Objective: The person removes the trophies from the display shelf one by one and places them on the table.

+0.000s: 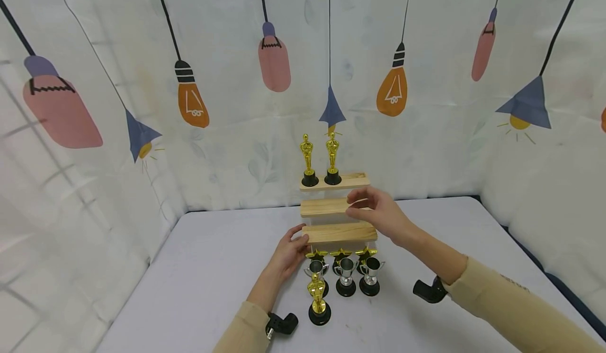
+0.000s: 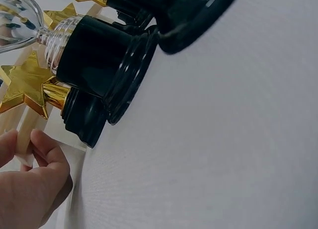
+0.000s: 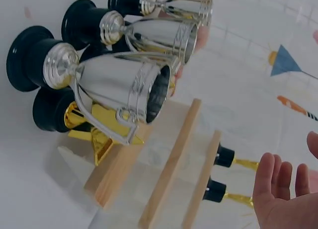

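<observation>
My left hand (image 1: pixel 290 252) pinches the left end of the lowest wooden board (image 1: pixel 340 233) of a three-tier stand, thumb and fingers on either side of it in the left wrist view. My right hand (image 1: pixel 381 215) is raised by the right part of the middle board (image 1: pixel 322 208), fingers loosely bent and nothing between them. Two gold figure trophies (image 1: pixel 333 158) with black bases stand on the top board (image 1: pixel 356 180). Before the stand are silver cup trophies (image 1: pixel 346 273), with gold star trophies (image 1: pixel 341 253) behind them. A third gold figure trophy (image 1: pixel 318 301) stands upright in front of the left cup.
The stand and trophies are on a white-covered table (image 1: pixel 203 279). A white curtain (image 1: pixel 236 148) printed with hanging lamps closes off the back and sides. Black wrist cameras (image 1: pixel 283 323) sit on both forearms, close to the table surface.
</observation>
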Demonstrator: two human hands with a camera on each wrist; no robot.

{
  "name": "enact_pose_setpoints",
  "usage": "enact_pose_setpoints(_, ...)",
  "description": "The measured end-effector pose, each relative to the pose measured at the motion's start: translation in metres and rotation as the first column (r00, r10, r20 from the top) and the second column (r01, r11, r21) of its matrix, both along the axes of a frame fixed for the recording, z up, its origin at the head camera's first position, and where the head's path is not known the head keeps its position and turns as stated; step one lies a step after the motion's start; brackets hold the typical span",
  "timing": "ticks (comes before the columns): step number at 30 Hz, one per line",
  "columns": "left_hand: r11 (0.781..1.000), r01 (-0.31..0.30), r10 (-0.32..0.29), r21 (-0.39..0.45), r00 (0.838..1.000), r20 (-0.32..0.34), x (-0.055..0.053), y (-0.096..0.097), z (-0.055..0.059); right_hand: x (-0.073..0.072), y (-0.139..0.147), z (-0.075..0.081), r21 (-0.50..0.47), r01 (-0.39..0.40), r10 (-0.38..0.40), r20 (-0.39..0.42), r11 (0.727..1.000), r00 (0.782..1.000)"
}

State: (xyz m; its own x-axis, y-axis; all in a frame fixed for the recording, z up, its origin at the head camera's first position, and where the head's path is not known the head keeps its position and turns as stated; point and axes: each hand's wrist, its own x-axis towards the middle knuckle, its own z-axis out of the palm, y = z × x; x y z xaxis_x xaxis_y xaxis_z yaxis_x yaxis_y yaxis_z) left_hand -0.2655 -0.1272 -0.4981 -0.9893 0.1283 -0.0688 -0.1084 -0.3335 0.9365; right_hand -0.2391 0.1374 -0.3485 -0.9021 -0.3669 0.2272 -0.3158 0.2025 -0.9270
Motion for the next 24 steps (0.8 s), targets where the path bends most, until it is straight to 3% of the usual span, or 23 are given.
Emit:
enact_pose_setpoints(7,1.000,-0.003,0.003,-0.009,1.000,0.011,-0.001,0.000,0.001,-0.019,-0.001,0.000,-0.019,-0.008,0.007,-0.035,1.000,0.999)
enact_pose_setpoints(12,1.000,-0.001,0.002,-0.016,1.000,0.020,-0.001,-0.001,0.001,-0.032,-0.004,0.000,-0.037,-0.012,0.011,-0.015,0.999,1.000)
enact_pose_setpoints(24,1.000,0.010,-0.010,-0.006,1.000,0.018,-0.002,-0.002,-0.002,-0.066,-0.007,-0.002,-0.057,0.055,-0.056,-0.014,0.997,0.998)
